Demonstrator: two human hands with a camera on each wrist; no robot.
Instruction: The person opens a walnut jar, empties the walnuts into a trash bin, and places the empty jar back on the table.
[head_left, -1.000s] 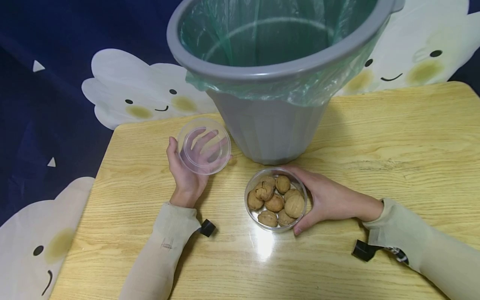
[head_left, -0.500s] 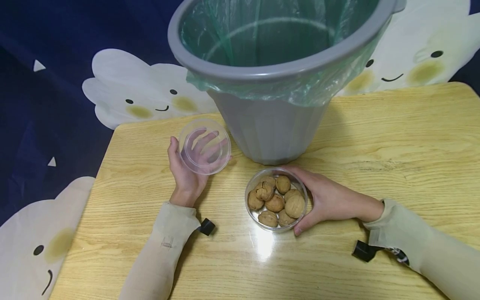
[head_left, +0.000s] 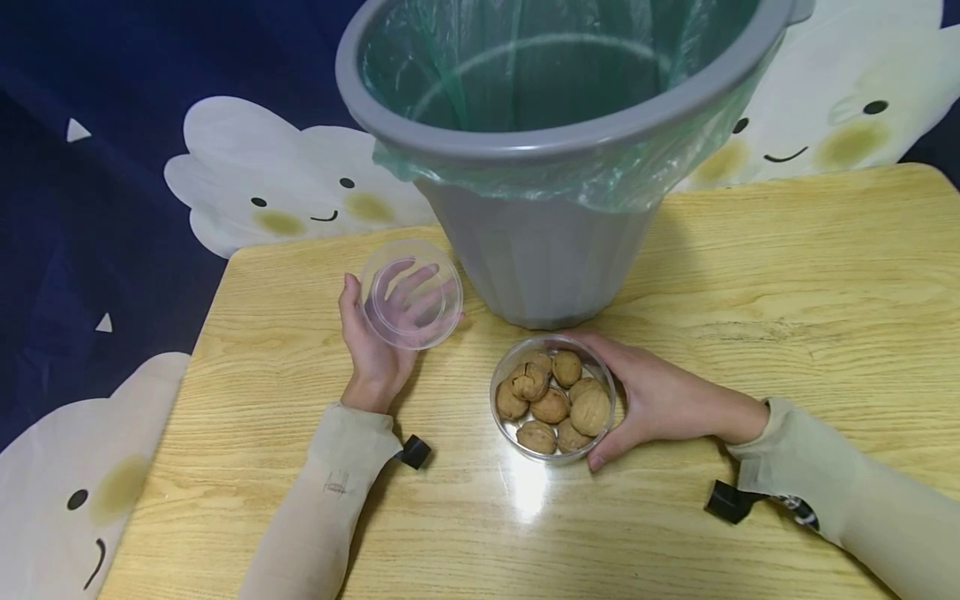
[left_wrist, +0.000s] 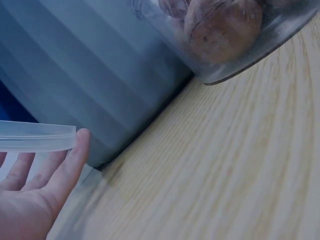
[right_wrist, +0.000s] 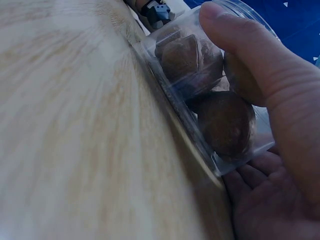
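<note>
Just left of its palm, one round tub (head_left: 551, 458), lacking any long axis, is gripped by the right hand (head_left: 656, 396), the nearer one. Farther left, one lid (head_left: 412, 294) is borne on the left hand's (head_left: 378, 360) outstretched fingers. About nine walnuts (head_left: 550, 406) are seen in the tub.

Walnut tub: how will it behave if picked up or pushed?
The clear tub looks like smooth, thin-walled plastic, so it may flex and slip under a light grip. Its top is open, so the loose walnuts would probably roll or spill if tilted. Being broad and flat-bottomed, it would likely slide rather than tip.
</note>
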